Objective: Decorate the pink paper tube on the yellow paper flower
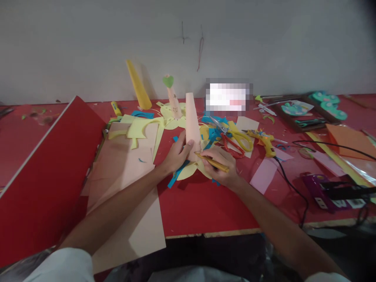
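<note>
Pale pink paper cone [191,117] — narrow end up, wide end low — stands near the middle of the red table [205,213], in front of a pale yellow scalloped paper piece [185,173]; cannot tell whether the two are joined. Left hand [176,156] grips the cone's lower left side, thumb across its front. Right hand [221,158] is closed around a yellow pencil [216,163], tip at the cone's lower part, dark marks just beside it. Blue paper strip [175,178] below the left hand. Behind: second pink cone [174,102] topped by a green paper heart [168,81]; yellow cone [138,87] farther left. Right side: red-handled scissors [234,148], yellow-handled scissors [245,140], yellow glue gun [265,143].
</note>
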Action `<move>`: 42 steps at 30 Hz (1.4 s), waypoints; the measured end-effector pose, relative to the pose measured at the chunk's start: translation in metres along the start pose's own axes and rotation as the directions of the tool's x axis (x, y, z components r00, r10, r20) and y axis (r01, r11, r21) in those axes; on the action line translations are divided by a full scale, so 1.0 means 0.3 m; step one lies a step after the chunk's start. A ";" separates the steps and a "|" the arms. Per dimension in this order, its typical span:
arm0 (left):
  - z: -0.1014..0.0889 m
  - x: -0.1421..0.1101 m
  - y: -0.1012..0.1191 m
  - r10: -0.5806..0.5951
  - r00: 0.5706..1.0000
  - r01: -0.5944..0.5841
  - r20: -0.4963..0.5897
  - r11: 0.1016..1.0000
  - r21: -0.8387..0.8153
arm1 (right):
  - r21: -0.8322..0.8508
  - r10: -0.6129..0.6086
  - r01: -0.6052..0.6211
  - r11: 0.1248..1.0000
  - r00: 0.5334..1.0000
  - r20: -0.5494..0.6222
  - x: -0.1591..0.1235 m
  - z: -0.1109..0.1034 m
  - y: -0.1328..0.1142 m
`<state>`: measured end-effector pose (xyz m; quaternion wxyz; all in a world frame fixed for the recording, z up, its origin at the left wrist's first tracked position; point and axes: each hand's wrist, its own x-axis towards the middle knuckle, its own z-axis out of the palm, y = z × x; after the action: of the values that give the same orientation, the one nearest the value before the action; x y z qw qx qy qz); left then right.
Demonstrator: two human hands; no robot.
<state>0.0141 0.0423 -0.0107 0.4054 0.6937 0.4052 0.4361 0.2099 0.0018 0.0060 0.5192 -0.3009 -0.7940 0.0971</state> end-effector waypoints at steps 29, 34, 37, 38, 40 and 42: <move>0.002 0.001 -0.001 0.007 1.000 -0.005 -0.027 0.998 0.069 | -0.057 -0.028 0.029 0.998 0.999 0.018 -0.008 0.008 0.011; 0.001 0.002 0.000 0.020 1.000 -0.018 -0.022 0.997 0.075 | -0.055 -0.028 0.029 0.998 0.999 0.021 -0.010 0.010 0.009; 0.001 0.002 -0.001 0.013 1.000 -0.012 -0.016 0.997 0.077 | -0.039 -0.031 0.032 0.999 0.999 0.026 -0.014 0.014 0.013; 0.001 0.001 -0.002 0.011 1.000 -0.010 -0.014 0.997 0.074 | -0.036 -0.030 0.031 0.999 0.999 0.029 -0.015 0.015 0.014; 0.001 0.001 -0.005 0.010 1.000 -0.009 -0.014 0.998 0.063 | -0.036 -0.026 0.027 0.999 0.999 0.019 -0.016 0.015 0.016; 0.001 0.001 -0.007 0.009 1.000 -0.008 -0.016 0.999 0.050 | -0.046 -0.020 0.020 0.999 1.000 -0.001 -0.016 0.014 0.017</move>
<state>0.0140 0.0433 -0.0125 0.3828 0.7019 0.4163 0.4330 0.2096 0.0037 -0.0019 0.5138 -0.3049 -0.7985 0.0736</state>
